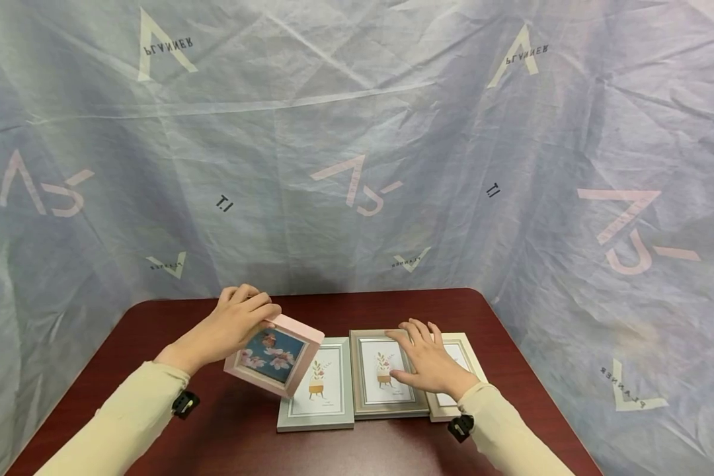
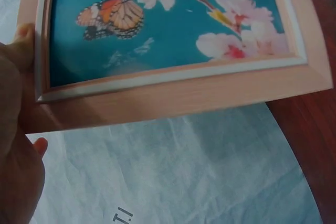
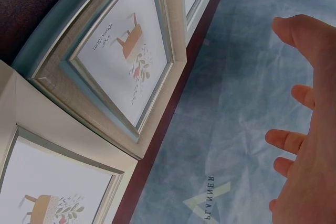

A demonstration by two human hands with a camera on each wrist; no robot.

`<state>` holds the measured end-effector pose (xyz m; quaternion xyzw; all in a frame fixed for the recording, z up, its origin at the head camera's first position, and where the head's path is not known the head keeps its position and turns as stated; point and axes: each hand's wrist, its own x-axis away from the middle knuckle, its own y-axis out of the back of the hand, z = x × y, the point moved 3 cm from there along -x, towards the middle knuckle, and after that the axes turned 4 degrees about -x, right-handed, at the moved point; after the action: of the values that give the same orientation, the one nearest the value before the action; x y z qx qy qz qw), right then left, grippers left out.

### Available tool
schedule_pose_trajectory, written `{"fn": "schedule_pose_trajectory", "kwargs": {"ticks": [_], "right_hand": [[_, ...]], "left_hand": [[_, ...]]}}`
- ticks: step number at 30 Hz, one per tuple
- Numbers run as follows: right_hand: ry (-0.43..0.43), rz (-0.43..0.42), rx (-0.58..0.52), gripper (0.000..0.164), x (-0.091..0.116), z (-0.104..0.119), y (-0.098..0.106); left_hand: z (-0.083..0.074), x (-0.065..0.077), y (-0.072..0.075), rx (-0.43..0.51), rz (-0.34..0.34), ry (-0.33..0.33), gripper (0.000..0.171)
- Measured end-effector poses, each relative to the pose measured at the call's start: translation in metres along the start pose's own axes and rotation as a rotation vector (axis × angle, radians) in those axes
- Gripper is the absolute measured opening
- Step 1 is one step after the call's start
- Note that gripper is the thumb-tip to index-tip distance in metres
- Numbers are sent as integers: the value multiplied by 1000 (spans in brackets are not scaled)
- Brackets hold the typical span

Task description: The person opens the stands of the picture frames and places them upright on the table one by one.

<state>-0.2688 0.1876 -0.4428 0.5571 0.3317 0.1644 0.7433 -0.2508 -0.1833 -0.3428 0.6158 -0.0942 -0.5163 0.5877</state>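
Observation:
A pink picture frame [image 1: 276, 357] with a butterfly and blossom picture is tilted above the left part of the table. My left hand [image 1: 238, 322] grips it by its upper edge, and in the left wrist view fingers hold one side of the pink frame [image 2: 173, 103]. My right hand [image 1: 428, 357] hovers with spread fingers over the taupe frame [image 1: 357, 377] and the cream frame [image 1: 476, 357], holding nothing. Left of the taupe frame lies a grey-green frame [image 1: 315, 423], its upper left corner hidden by the pink one. The right wrist view shows the taupe frame [image 3: 163, 98] raised above its neighbour.
The dark red table [image 1: 214, 430] has rounded far corners. A wrinkled grey-blue cloth [image 1: 285, 165] printed with letters hangs behind it and along both sides. Black straps with small devices [image 1: 184, 403] sit on both wrists.

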Motion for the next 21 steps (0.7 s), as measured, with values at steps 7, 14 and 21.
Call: {"fn": "schedule_pose_trajectory", "kwargs": {"ticks": [7, 14, 21], "right_hand": [[18, -21, 40, 70, 2, -1, 1], [22, -38, 33, 70, 3, -3, 0], [14, -57, 27, 70, 5, -5, 1]], "left_hand": [[3, -4, 4, -76, 17, -39, 22], [5, -7, 7, -141, 1, -55, 39], [2, -10, 8, -136, -58, -103, 39]]}}
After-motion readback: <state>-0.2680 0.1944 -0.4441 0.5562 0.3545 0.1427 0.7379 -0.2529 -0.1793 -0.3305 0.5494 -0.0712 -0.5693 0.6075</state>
